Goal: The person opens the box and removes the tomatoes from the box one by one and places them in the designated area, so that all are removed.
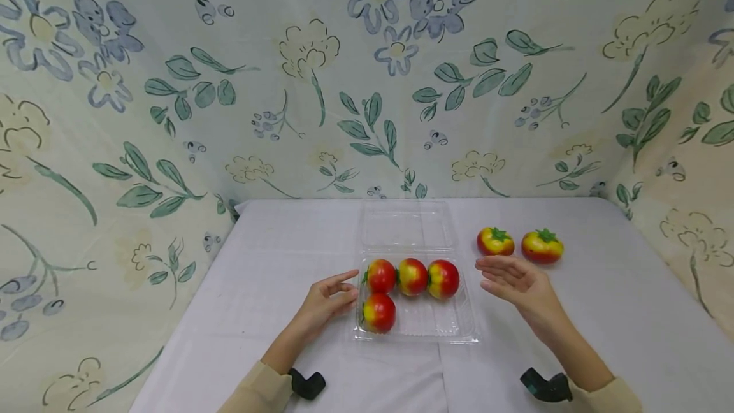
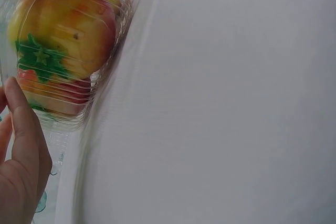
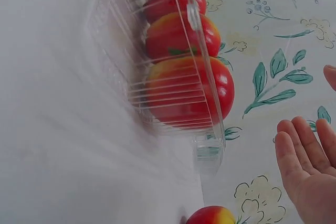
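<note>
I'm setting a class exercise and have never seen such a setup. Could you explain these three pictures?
There is no machine working here, just a person's two bare hands. The wide picture comes from a camera worn on the head; the other two come from cameras on the left and right wrists. On a white cloth sits a clear plastic box, its lid open at the far side. Four red and yellow fruits lie inside; two more fruits lie just beyond the right hand, which is open. The left hand is at the box's left side; whether it touches is hard to tell. Neither hand holds anything.
</note>
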